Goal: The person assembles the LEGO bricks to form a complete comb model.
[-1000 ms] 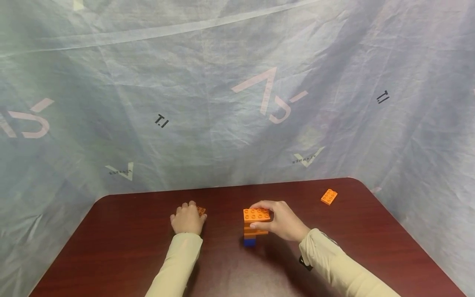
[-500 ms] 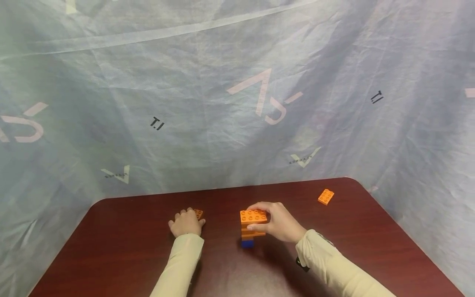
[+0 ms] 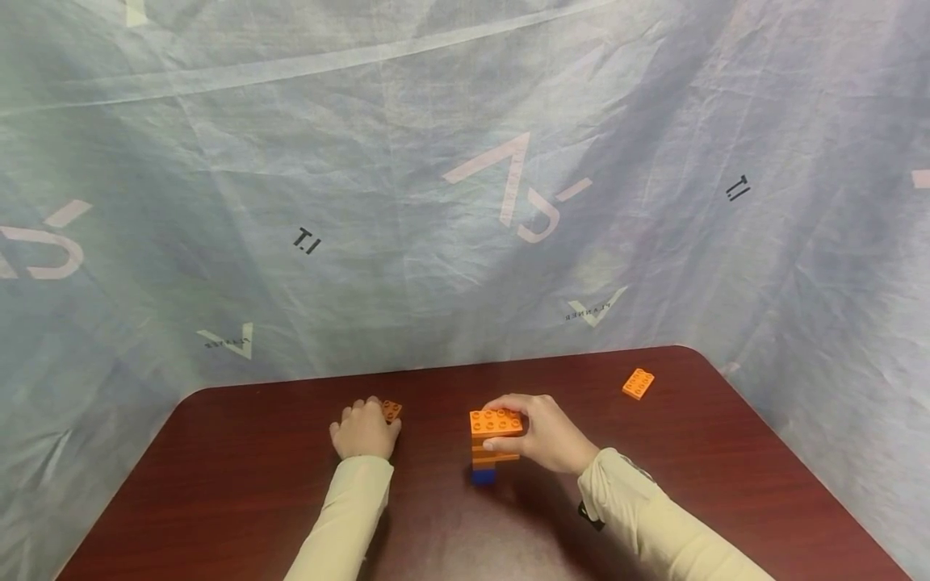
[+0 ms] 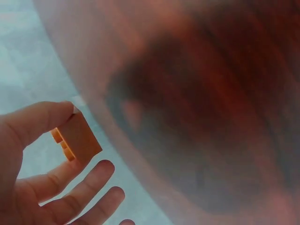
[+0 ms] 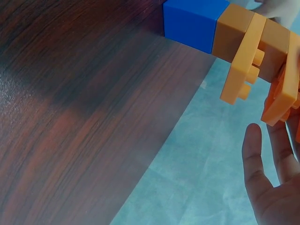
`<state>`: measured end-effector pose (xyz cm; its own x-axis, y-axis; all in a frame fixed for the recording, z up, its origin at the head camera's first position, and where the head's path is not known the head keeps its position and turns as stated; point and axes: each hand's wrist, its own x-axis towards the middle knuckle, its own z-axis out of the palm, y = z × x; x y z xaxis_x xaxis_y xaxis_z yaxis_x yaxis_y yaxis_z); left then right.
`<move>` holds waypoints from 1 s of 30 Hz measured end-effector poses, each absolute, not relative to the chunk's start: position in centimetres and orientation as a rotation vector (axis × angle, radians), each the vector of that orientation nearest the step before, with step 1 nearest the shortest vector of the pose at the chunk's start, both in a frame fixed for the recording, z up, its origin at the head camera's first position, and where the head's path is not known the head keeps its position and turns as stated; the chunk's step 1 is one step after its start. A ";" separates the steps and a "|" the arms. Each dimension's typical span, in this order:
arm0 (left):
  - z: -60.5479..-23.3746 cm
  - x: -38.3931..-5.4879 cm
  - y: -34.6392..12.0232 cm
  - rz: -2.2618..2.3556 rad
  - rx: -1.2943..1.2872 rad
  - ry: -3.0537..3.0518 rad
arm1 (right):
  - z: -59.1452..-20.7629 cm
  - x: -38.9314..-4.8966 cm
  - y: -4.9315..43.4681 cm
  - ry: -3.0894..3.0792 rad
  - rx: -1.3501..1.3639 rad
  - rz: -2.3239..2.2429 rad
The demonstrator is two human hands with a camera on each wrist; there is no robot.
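Note:
My left hand [image 3: 363, 429] is low over the left part of the table in the head view. Its thumb and index finger pinch a small orange toy building brick [image 4: 79, 136], studs facing the palm side, while the other fingers stay extended. To the right, a tower of orange building bricks [image 3: 496, 424] stands upright on a blue brick [image 3: 483, 476]. My right hand [image 3: 554, 436] grips the tower's upper bricks from the right side, thumb in front and fingers behind. In the right wrist view, flat orange plates [image 5: 243, 61] jut sideways from the tower.
A loose orange plate [image 3: 638, 384] lies near the back right corner of the dark red wooden table [image 3: 247, 468]. Grey printed fabric [image 3: 407, 202] hangs behind the table and along its sides.
The orange brick in my left hand has turned slightly and shows more beside the fingers. My right hand keeps its grip on the tower, and the head view has shifted a little.

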<state>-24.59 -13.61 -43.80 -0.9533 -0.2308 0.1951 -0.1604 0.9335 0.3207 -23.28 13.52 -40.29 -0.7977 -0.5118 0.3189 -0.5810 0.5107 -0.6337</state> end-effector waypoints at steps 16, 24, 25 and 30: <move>-38.2 -23.0 -10.1 -0.405 -0.021 -2.771 | -40.3 -23.4 13.5 -2.646 0.967 1.171; -36.2 -21.5 -8.4 -0.396 -0.151 -2.740 | -40.3 -23.5 13.6 -2.665 0.960 1.191; -36.0 -21.4 -8.2 -0.399 -0.167 -2.739 | -40.4 -23.5 13.6 -2.662 0.963 1.192; -34.9 -20.7 -7.5 -0.418 -0.280 -2.727 | -40.4 -23.5 13.5 -2.647 0.976 1.196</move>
<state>-20.68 -7.48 -34.94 -0.9132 0.1380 0.3835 0.2465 0.9363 0.2502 -23.52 13.53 -40.38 -0.7944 -0.5194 0.3149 -0.5796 0.4932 -0.6487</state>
